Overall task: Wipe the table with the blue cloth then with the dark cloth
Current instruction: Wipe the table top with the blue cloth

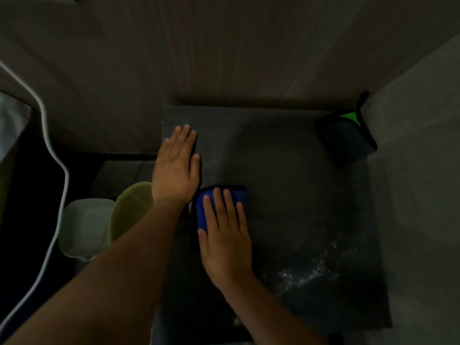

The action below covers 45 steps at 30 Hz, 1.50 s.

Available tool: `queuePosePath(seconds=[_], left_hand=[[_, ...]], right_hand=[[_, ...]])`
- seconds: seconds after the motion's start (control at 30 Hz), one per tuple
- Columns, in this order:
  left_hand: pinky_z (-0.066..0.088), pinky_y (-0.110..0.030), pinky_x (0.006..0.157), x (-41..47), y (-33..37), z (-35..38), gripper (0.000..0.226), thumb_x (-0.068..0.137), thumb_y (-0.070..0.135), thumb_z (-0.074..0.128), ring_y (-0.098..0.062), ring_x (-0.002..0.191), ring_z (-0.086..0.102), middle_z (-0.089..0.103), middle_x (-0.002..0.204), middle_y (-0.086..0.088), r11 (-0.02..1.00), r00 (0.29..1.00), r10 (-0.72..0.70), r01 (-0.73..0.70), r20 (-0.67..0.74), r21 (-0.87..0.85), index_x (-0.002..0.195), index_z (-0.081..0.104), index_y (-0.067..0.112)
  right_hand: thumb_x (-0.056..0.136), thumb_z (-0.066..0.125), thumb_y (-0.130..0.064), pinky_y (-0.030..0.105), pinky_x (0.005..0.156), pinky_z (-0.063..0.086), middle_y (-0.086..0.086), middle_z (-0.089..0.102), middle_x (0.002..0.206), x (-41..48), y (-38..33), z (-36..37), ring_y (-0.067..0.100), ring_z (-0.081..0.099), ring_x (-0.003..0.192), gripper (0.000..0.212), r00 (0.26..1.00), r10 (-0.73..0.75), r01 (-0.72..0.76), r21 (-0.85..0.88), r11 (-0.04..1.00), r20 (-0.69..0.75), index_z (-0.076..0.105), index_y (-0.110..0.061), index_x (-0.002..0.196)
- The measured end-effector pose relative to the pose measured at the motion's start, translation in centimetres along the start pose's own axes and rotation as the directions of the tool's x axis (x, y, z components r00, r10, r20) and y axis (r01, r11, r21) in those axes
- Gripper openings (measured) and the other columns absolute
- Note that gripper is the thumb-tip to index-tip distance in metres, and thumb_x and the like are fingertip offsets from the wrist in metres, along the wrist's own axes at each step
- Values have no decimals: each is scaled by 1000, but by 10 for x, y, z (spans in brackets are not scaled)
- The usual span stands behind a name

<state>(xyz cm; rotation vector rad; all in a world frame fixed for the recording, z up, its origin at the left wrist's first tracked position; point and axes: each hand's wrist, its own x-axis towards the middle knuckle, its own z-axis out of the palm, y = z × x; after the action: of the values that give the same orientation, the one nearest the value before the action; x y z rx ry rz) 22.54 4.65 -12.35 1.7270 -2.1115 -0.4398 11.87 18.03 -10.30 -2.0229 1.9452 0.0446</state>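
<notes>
A dark table (pixel 286 175) fills the middle of the dim head view. The blue cloth (pixel 205 212), edged in black, lies folded near the table's left side. My right hand (pixel 225 235) presses flat on it, fingers spread over the top. My left hand (pixel 178 168) rests flat on the table's left edge, just beyond the cloth, holding nothing. The dark cloth (pixel 348 138), with a green patch and black trim, sits bunched in the far right corner against the wall.
Pale wet streaks (pixel 311 267) glisten on the table's near right part. A white bin (pixel 84 227) and a yellowish bag (pixel 132 207) stand on the floor to the left. A white cable (pixel 53 155) curves down the left. Walls close in behind and on the right.
</notes>
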Motion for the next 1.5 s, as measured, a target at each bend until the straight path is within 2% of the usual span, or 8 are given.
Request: queuePosePath(seconds=[0.17,0.4,0.57,0.73,0.87,1.03,1.2,1.5], left_hand=[[14,-37,120,0,0,0,48,99,24,38,-21,146,21,31,155,-8,1000,1000,16,-16,0,6,145,38,9],[14,-40,120,-1,1,-1,48,99,21,36,-23,146,21,29,156,-10,999,999,31,-31,14,26,146,35,7],[13,-39,120,-2,3,-2,50,98,20,38,-24,147,19,27,157,-10,998,999,34,-36,32,47,147,33,7],[13,-41,121,-1,4,-4,51,98,18,43,-24,147,18,26,157,-10,998,998,33,-35,45,59,147,32,7],[14,-43,120,-1,6,-5,51,98,17,43,-26,147,19,26,157,-11,998,998,34,-37,52,56,146,33,5],[18,-46,119,-3,8,-5,53,95,22,35,-31,145,24,30,154,-15,997,998,42,-45,37,63,144,37,2],[20,-47,118,-2,7,-3,52,95,19,36,-34,143,27,32,153,-17,994,998,52,-56,35,97,143,38,0],[19,-48,118,-2,7,-3,52,95,20,35,-33,143,26,32,153,-17,992,998,50,-54,44,111,143,38,0]], right_hand=[[94,22,-41,43,115,-6,6,-3,159,3,10,6,22,-9,146,64,996,-77,77,23,997,42,1,-18,149],[95,19,-42,37,114,-11,0,-9,159,0,32,3,16,-15,145,63,998,-66,66,25,998,24,-7,-23,148],[95,16,-43,43,117,-4,4,-4,159,-4,58,-2,21,-7,146,63,999,-40,40,-68,997,6,-4,-19,150],[96,15,-44,40,116,-4,5,-3,159,-7,80,-4,20,-8,146,62,1000,-11,9,-93,996,-20,-2,-19,150],[97,13,-44,37,116,-7,3,-7,160,-8,107,-7,18,-13,146,61,999,43,-46,-94,995,-31,-5,-20,150],[96,13,-42,39,119,0,5,-1,159,-8,154,-19,19,-6,147,61,990,124,-132,-119,984,-74,1,-18,151],[95,13,-41,38,118,-1,6,0,159,-8,202,-30,20,-6,146,61,977,193,-206,-151,967,-93,-3,-17,149],[93,16,-38,39,119,-1,8,0,159,-21,256,-43,16,-7,144,64,949,299,-306,-71,949,-97,3,-13,150]])
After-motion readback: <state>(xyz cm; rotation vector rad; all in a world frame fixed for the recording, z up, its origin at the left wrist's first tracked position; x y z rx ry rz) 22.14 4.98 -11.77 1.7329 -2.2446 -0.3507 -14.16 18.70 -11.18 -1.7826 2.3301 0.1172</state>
